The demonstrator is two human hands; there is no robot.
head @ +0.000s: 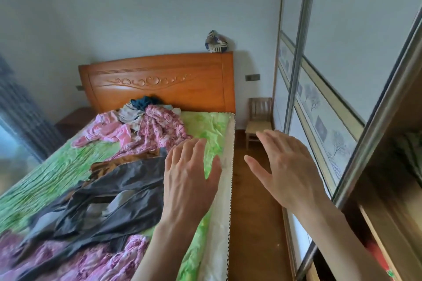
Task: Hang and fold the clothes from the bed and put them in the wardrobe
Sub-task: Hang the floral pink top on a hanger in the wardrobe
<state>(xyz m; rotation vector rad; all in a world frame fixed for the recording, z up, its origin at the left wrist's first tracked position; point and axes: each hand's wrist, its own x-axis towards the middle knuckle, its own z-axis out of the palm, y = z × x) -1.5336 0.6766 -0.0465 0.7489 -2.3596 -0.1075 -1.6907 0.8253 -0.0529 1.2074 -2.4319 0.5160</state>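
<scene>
Clothes lie scattered on the bed [45,171] with its green sheet. A dark grey garment [109,201] is spread in the middle, over a brown striped piece [118,162]. Pink floral clothes [159,130] and a heap of grey and blue ones [137,109] sit near the headboard. More pink floral fabric [75,258] lies at the near end. My left hand [189,175] hovers with fingers spread over the bed's right edge, holding nothing. My right hand [287,166] is raised with straight fingers over the floor strip, also empty. The wardrobe [388,166] stands at the right, its near section open.
A wooden headboard [159,82] backs the bed, with a patterned object [215,42] on top. A small wooden chair [259,118] stands at the far end of the narrow wooden floor strip [253,223]. Sliding wardrobe doors [319,75] line the right side.
</scene>
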